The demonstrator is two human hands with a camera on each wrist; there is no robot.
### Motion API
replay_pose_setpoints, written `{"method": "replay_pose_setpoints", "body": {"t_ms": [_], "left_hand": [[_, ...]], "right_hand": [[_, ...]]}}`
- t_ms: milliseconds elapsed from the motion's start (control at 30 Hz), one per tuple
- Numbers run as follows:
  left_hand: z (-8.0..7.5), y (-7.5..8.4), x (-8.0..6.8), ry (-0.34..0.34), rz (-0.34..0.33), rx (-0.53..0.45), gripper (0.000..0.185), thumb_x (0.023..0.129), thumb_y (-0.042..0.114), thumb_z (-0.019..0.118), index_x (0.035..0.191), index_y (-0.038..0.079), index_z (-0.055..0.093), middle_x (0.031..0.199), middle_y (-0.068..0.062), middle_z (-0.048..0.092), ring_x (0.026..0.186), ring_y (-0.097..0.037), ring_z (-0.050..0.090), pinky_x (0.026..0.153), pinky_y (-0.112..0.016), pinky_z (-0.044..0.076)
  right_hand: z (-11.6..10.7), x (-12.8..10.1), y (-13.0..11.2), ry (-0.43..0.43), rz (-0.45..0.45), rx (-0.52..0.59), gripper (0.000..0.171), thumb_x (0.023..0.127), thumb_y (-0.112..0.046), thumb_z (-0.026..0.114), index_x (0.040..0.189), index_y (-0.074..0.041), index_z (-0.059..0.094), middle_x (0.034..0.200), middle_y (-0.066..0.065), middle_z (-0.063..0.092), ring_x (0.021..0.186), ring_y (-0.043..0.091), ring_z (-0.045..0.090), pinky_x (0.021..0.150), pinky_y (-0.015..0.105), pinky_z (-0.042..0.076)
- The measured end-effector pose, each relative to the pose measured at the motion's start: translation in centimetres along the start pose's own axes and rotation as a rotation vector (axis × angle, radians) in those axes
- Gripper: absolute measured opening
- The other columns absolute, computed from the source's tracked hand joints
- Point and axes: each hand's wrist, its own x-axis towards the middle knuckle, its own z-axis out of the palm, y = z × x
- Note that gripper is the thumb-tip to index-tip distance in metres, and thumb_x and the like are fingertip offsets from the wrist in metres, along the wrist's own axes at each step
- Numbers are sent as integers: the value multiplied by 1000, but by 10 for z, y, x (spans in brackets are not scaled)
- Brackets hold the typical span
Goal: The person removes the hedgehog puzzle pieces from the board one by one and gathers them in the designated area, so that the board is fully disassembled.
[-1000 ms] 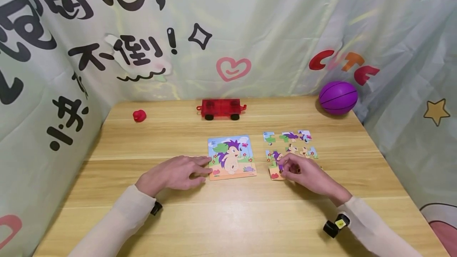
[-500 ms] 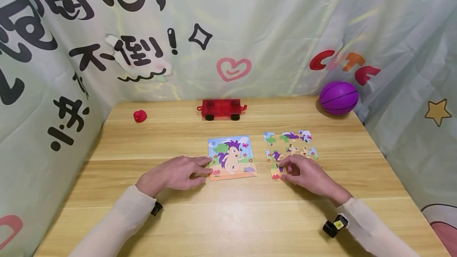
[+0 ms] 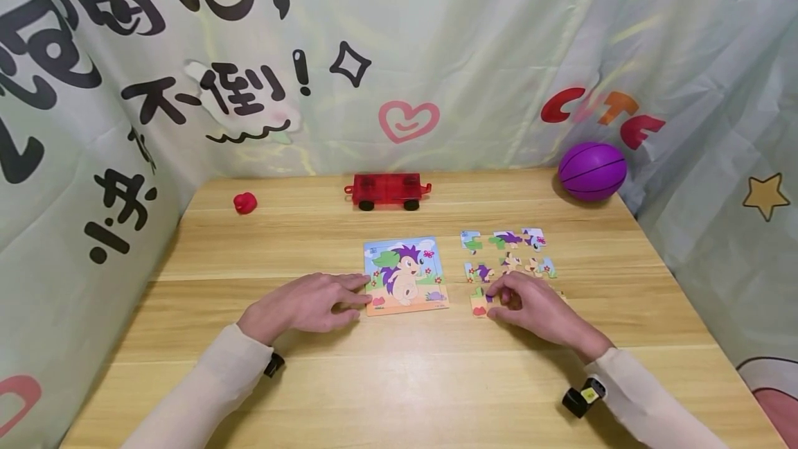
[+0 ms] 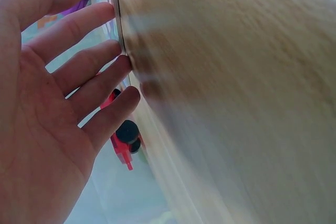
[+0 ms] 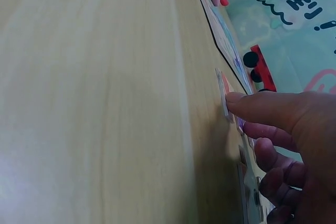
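Right hand (image 3: 535, 310) rests on the table (image 3: 399, 380), thumb and curled fingers pinching a loose puzzle piece (image 3: 479, 302) at its right edge; the thumb tip (image 5: 234, 99) presses on that edge. The piece is small and flat, orange ground with a red spot and some green on top, lying face up just right of the puzzle board (image 3: 405, 275). No clear long axis; the green edge faces 12 o'clock.

Left hand (image 3: 305, 305) lies flat, fingers straight, fingertips (image 4: 122, 61) touching the board's left edge. The board shows a purple-spined hedgehog on blue sky and orange ground.

At 12 o'clock from the right hand, close by, lie the other loose pieces (image 3: 508, 253) in two rows. Further out: red toy car (image 3: 387, 190) at 11, purple ball (image 3: 591, 170) at 1, a small red object (image 3: 244, 203) far toward 10.
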Motion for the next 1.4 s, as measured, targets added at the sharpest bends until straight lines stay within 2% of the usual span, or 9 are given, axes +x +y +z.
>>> {"method": "replay_pose_setpoints", "body": {"t_ms": [400, 567, 700, 833, 1000, 1400], "left_hand": [[0, 0, 0, 2, 7, -7, 45, 110, 35, 59, 151, 18, 68, 169, -10, 49, 157, -29, 49, 125, -52, 45], [0, 0, 0, -1, 10, -4, 45, 110, 36, 58, 151, 19, 67, 170, -10, 49, 157, -29, 48, 125, -52, 45], [0, 1, 1, 5, 14, -9, 45, 110, 35, 59, 151, 18, 67, 169, -11, 49, 157, -29, 49, 125, -52, 45], [0, 1, 1, 9, 20, -3, 45, 110, 35, 59, 150, 18, 68, 169, -11, 49, 157, -29, 49, 125, -52, 46], [-1, 1, 1, 11, 20, 6, 45, 110, 35, 59, 150, 18, 68, 168, -11, 50, 156, -29, 49, 124, -52, 46], [0, 1, 1, -7, 2, -1, 46, 110, 36, 58, 152, 19, 66, 170, -11, 48, 157, -30, 48, 125, -52, 45]], "right_hand": [[1, -2, -2, -7, 25, 1, 24, 94, -27, 88, 114, -19, 76, 93, -7, 62, 83, 9, 53, 71, 24, 45], [-16, -5, 3, 58, 17, -2, 24, 96, -27, 86, 116, -16, 79, 93, -5, 64, 81, 11, 54, 68, 25, 46], [-36, -9, 15, 115, 36, -57, 26, 96, -26, 86, 117, -14, 80, 92, -4, 63, 80, 12, 53, 68, 25, 45], [-46, -18, 29, 84, 68, -102, 32, 95, -30, 87, 121, -14, 79, 92, -3, 61, 81, 11, 51, 69, 26, 42], [-44, -24, 41, 47, 50, -113, 37, 92, -35, 90, 121, -15, 79, 91, -5, 58, 82, 7, 49, 69, 25, 40], [-39, -24, 38, 9, 70, -96, 36, 91, -34, 91, 119, -16, 77, 91, -6, 57, 83, 7, 49, 70, 25, 40]]}}
